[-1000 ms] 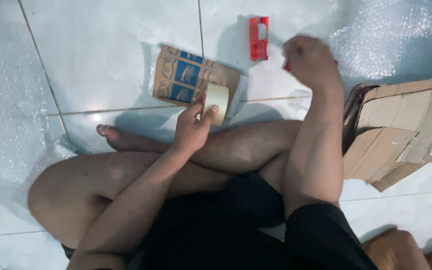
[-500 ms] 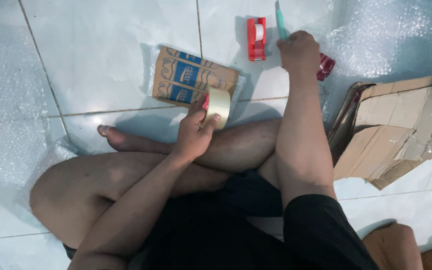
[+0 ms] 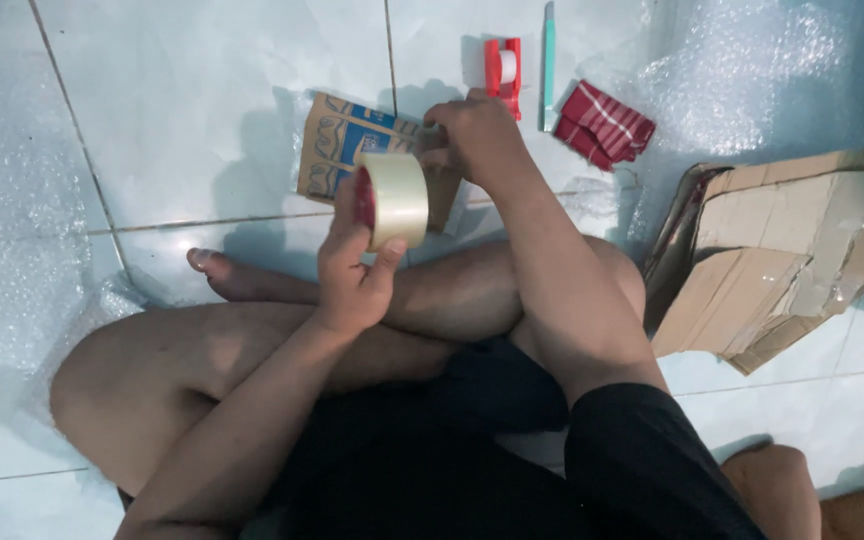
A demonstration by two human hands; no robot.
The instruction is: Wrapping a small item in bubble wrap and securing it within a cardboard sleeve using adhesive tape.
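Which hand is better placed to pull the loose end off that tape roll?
Probably the right hand: its fingers are beside the tape roll, above the small printed carton. The left hand grips the roll, so it is occupied.

Cool, fairly bright light falls from about 5 o'clock, casting soft shadows toward 11 o'clock on the tiles (image 3: 202, 130). Glare whitens the bubble wrap (image 3: 752, 70) at 1 o'clock. Slight blur throughout.
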